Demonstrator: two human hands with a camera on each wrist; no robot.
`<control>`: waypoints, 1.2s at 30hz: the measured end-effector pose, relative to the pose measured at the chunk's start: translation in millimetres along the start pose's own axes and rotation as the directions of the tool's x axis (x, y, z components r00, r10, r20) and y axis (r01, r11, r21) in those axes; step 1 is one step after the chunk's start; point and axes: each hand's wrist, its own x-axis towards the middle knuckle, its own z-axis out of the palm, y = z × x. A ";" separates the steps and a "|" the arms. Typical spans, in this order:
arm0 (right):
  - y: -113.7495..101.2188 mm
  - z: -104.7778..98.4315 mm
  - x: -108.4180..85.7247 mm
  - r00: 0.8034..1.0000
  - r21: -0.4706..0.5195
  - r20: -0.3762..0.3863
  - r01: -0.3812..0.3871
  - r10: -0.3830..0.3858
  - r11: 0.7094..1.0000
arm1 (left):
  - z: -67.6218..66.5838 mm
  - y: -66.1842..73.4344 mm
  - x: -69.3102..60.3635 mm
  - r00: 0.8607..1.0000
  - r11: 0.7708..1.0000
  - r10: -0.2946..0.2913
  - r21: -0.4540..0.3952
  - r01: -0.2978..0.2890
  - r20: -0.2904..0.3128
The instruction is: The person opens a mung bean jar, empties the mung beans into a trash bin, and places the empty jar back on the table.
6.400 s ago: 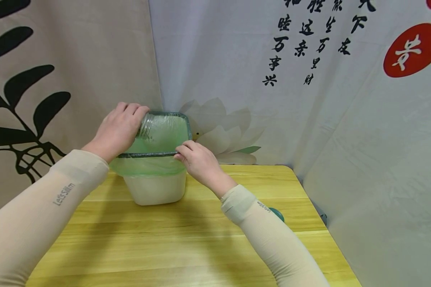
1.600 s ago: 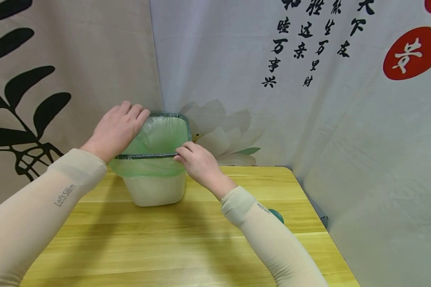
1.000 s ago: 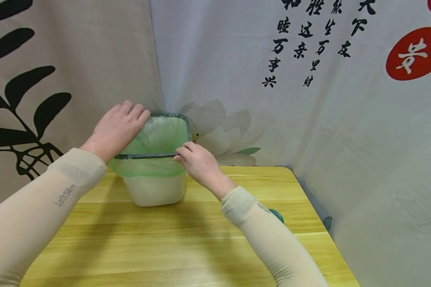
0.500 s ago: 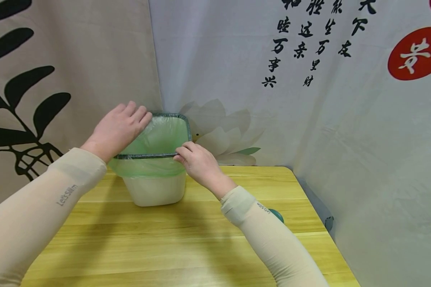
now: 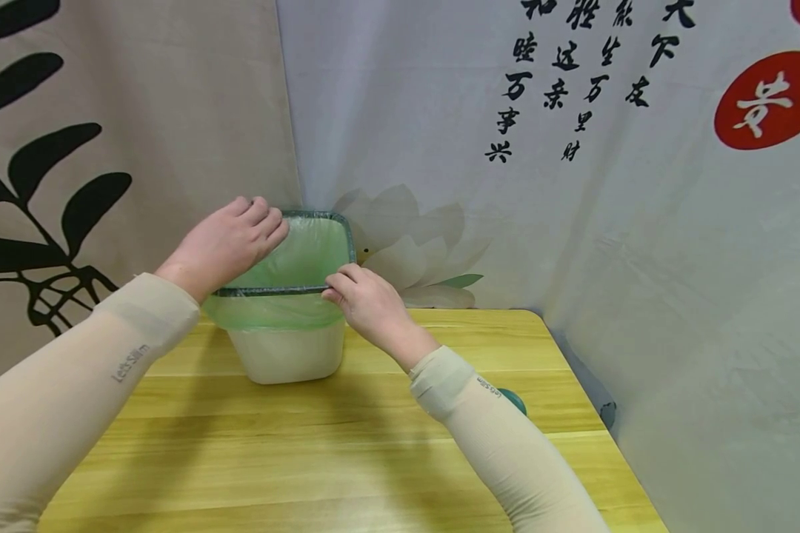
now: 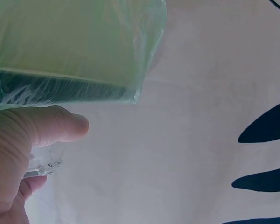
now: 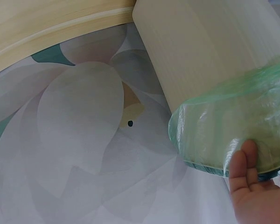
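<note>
A cream trash bin stands upright on the table, its dark rim covered by a green plastic liner. Over the bin's left side, my left hand holds a clear cup; only a small part of it shows in the left wrist view, beyond the thumb. From the head the fingers and the back of the hand hide the cup. My right hand pinches the front right part of the rim through the liner. In the right wrist view, its fingers lie against the green film.
A wooden table carries the bin near its back edge. Partly behind the right sleeve sits a rounded green object. Printed cloth hangs close behind the table and along its right side.
My left hand has turned and shifted slightly right over the bin. The ribbed clear cup, visible inside the rim earliest, is now hidden from the head. My right hand stays put.
</note>
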 end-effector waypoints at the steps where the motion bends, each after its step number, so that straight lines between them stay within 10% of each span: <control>1: -0.1 0.1 -0.1 1.000 -0.002 -0.002 0.001 -0.001 1.000 | 0.3 0.1 0.0 1.000 1.000 0.003 0.003 -0.003 0.002; 16: -1.8 1.1 0.4 1.000 -0.010 -0.001 0.002 -0.002 1.000 | -3.1 1.9 1.6 0.997 0.993 0.064 0.102 -0.068 0.035; 21: -2.3 1.3 -0.1 1.000 0.000 0.010 -0.006 0.006 1.000 | -1.6 -0.4 -0.4 1.000 0.999 -0.010 -0.038 0.011 0.021; 24: -2.8 1.6 0.0 1.000 0.001 0.019 -0.015 0.015 1.000 | -1.0 -2.9 -2.1 0.992 0.965 -0.128 -0.233 0.121 -0.017; 26: -2.7 1.9 -0.1 0.999 0.002 0.027 -0.024 0.024 1.000 | -1.7 -4.9 -2.5 0.976 0.908 -0.216 -0.369 0.198 -0.007; 29: -2.3 1.9 0.2 0.999 0.004 0.040 -0.037 0.037 0.999 | -4.4 -7.8 -1.4 0.939 0.763 -0.328 -0.555 0.331 0.108; 36: -2.1 1.8 1.1 0.998 0.010 0.054 -0.039 0.039 0.999 | -9.2 -10.1 2.9 0.781 0.298 -0.446 -0.750 0.590 0.437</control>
